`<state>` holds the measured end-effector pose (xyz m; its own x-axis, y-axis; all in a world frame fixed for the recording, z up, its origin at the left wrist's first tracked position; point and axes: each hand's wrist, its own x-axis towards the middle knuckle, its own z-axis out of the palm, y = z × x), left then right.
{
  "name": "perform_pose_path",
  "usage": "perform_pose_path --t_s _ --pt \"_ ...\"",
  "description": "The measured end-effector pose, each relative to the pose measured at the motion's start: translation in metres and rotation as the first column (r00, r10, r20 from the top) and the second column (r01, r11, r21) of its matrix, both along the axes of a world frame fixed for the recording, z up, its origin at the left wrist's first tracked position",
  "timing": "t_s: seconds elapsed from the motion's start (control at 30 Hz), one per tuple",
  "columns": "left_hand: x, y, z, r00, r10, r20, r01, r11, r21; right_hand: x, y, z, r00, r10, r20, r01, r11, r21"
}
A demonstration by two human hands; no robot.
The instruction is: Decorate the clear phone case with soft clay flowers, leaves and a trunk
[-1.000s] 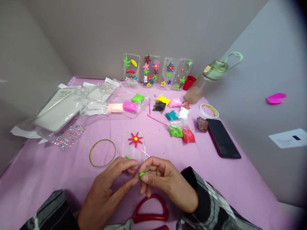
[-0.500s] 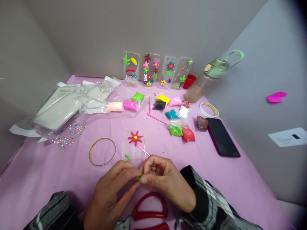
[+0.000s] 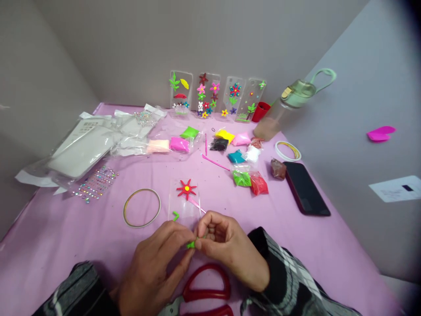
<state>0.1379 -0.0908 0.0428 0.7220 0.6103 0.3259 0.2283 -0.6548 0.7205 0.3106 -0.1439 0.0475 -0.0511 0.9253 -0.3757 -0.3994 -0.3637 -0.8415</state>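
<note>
Between the fingertips of both hands is a small piece of bright green clay (image 3: 190, 245). My left hand (image 3: 158, 259) pinches it from the left, and my right hand (image 3: 226, 245) pinches it from the right with the other fingers curled. Just beyond my fingers lies a clear phone case (image 3: 176, 199), its near end hidden by my hands. It bears a red clay flower (image 3: 186, 188) with a yellow centre and a bent green clay strip (image 3: 176, 216). Red-handled scissors (image 3: 206, 285) lie under my wrists, partly out of view.
Several decorated phone cases (image 3: 208, 96) lean on the back wall. Bagged clay, such as a red pack (image 3: 259, 184), lies mid-table. A bottle (image 3: 279, 109), a phone (image 3: 307, 188) and a tape roll (image 3: 287, 151) are at right; packaged cases (image 3: 82, 149) and a ring (image 3: 124, 210) at left.
More of the green clay shows between my fingertips now, and my right fingers have shifted slightly. The whole view has moved a little; the things on the table stay in place.
</note>
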Motion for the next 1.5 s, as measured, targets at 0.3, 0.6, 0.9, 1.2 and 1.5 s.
perform_pose_path --t_s 0.3,0.6,0.9,1.2,1.5 --pt "-0.007 0.001 -0.001 1.000 -0.006 -0.003 0.005 1.000 -0.022 -0.003 -0.005 0.014 0.932 -0.047 0.359 -0.002 0.991 0.134" --pt "-0.006 0.001 0.006 0.997 0.057 0.047 -0.044 0.968 -0.248 0.000 -0.004 0.010 0.973 -0.030 0.229 0.006 0.994 0.106" --pt "-0.013 0.008 0.006 0.949 0.313 0.044 -0.179 0.647 -0.741 0.007 0.001 0.007 0.981 -0.132 0.140 0.117 0.987 0.110" --pt "-0.014 0.010 0.009 0.965 0.259 -0.026 -0.197 0.661 -0.724 0.008 0.001 0.005 0.997 -0.020 0.069 0.017 0.999 0.049" --pt "-0.010 0.012 0.004 0.957 0.289 0.005 -0.187 0.631 -0.753 0.008 0.001 0.007 0.993 0.114 0.004 -0.114 0.993 0.022"
